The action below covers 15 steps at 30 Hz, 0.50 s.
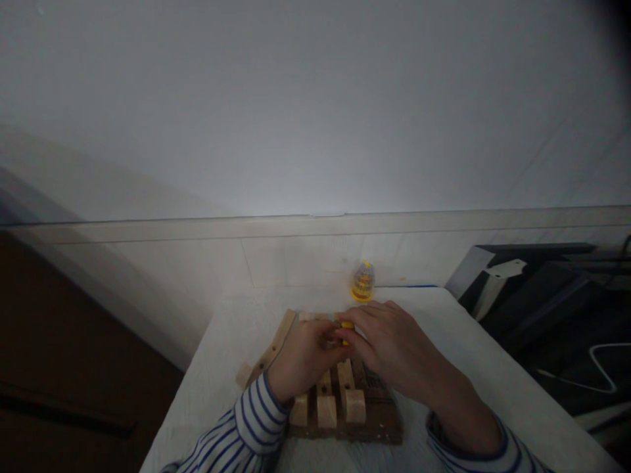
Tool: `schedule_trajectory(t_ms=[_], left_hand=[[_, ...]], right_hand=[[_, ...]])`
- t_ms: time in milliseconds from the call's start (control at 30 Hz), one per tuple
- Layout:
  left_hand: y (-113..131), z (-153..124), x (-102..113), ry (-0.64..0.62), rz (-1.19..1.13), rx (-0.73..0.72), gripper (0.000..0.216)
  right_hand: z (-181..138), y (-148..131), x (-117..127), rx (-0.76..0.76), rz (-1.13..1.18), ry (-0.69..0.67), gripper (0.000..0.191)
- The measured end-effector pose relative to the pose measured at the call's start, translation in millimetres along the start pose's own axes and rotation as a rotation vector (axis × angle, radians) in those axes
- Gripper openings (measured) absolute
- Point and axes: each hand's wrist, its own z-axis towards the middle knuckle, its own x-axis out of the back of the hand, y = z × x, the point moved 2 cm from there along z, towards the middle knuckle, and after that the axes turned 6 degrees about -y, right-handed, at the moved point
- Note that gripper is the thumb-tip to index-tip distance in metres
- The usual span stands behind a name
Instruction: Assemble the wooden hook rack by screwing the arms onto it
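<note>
My right hand (394,348) is closed, thumb and fingers pinching a small yellow object (348,324) whose kind I cannot make out. Close against it, my left hand (308,355) is closed too, its fingertips pressed together; what lies in them is hidden. Both hands are above a dark brown slab or box (379,420), which may be wood. Several pale wooden bars with square blocks at their near ends, such as this wooden block (355,406), lie on it. A longer wooden bar with holes (276,345) slants left of my left hand.
At the back of the white-covered table (197,401) stands a small clear container with a yellow base (362,284). A pale wall (305,256) rises behind. Dark panels and a white bracket (500,272) lean at the right; brown furniture (73,341) is at the left.
</note>
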Motion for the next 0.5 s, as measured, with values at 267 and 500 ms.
schedule_trajectory(t_ms=[267,500], left_hand=[[-0.7,-1.6,2.2,0.023,0.07,0.017,0.011],[0.5,0.2,2.3,0.015,0.053,0.053,0.012]], right_hand=[[-1.9,2.6,1.4,0.057,0.133,0.037,0.025],[-3.1,6.8,1.3,0.099,0.198,-0.011,0.027]])
